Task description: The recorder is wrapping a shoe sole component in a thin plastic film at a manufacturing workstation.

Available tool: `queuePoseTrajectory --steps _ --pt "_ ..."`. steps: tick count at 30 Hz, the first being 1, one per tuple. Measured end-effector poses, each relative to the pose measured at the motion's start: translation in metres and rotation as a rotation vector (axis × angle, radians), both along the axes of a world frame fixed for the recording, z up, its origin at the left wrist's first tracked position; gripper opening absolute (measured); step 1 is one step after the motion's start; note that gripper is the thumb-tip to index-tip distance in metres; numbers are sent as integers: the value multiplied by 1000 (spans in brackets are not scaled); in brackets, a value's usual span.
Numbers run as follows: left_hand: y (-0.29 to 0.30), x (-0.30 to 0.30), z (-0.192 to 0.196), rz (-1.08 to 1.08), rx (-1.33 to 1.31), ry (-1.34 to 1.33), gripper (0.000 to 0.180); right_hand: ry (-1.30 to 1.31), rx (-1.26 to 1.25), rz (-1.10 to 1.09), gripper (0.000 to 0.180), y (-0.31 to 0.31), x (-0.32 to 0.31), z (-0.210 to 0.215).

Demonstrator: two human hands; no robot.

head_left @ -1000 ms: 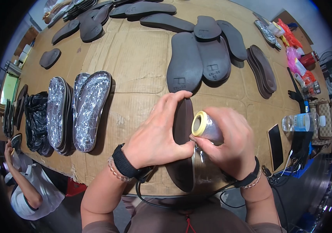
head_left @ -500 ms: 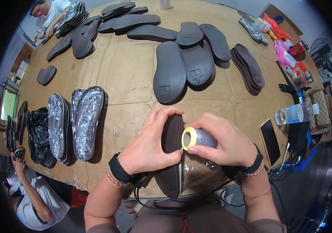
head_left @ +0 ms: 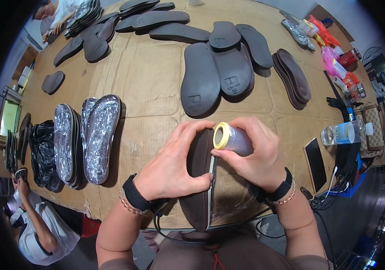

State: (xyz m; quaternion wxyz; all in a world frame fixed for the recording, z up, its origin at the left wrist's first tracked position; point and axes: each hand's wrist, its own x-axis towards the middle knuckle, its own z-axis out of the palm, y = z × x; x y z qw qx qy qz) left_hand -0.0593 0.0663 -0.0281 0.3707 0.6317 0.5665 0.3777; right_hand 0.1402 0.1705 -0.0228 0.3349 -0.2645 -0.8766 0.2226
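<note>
Close to the table's near edge, a dark brown shoe sole [head_left: 196, 211] stands on its long side, with a pale strip along its right edge. My left hand [head_left: 165, 166] grips it from the left, fingers over the far part and thumb on the pale edge. In my right hand [head_left: 262, 155] is a roll of clear film [head_left: 238, 140] with a yellow-rimmed core, its end touching or nearly touching the sole. Clear film [head_left: 235, 198] hangs loosely beside the sole, below the roll; how it joins the sole is hard to see.
Loose dark soles [head_left: 200, 81] lie across the far middle. Film-wrapped soles [head_left: 102, 139] and a black plastic bag [head_left: 44, 155] are at left. A phone [head_left: 315, 164], water bottle [head_left: 347, 133] and cables are at right. Two people are at the left side of the cardboard-covered table [head_left: 143, 90].
My right hand and the film roll have moved slightly away from me along the sole. My left hand keeps its hold. The view has shifted a little.
</note>
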Motion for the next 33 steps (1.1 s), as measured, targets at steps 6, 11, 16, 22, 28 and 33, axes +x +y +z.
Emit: queuePoseTrajectory --steps 6,11,16,22,28,33 --pt "1 -3 -2 -16 -24 -10 86 -15 82 10 48 -2 0 -2" --pt "1 -4 -3 -6 -59 -68 82 9 148 15 51 -5 -1 -7" --pt "3 3 -4 94 -76 -35 62 -125 154 63 56 -7 2 5" --pt "0 6 1 53 -132 -66 57 -225 -54 222 55 -2 12 14" --pt "-2 5 0 22 -149 -180 66 -69 -220 315 47 16 22 15" --pt "0 3 3 1 -232 -192 78 49 -58 33 49 13 13 12"
